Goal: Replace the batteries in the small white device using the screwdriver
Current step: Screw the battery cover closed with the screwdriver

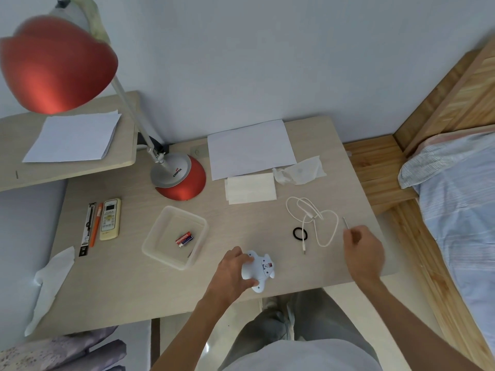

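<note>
The small white device [261, 270], shaped like a little animal, lies near the table's front edge with its battery bay open and something red inside. My left hand [231, 277] grips its left side. My right hand [364, 253] is off to the right, closed on a thin screwdriver [346, 223] whose metal shaft points up and away. Two batteries [184, 239], red and blue, lie in a clear plastic tray [199, 253] left of the device.
A white cable [314, 218] and a black hair tie [300, 233] lie between my hands, further back. A red desk lamp [182, 178], paper sheets [250, 148], tissues, a remote [110, 219] and pens sit on the table. A bed stands at the right.
</note>
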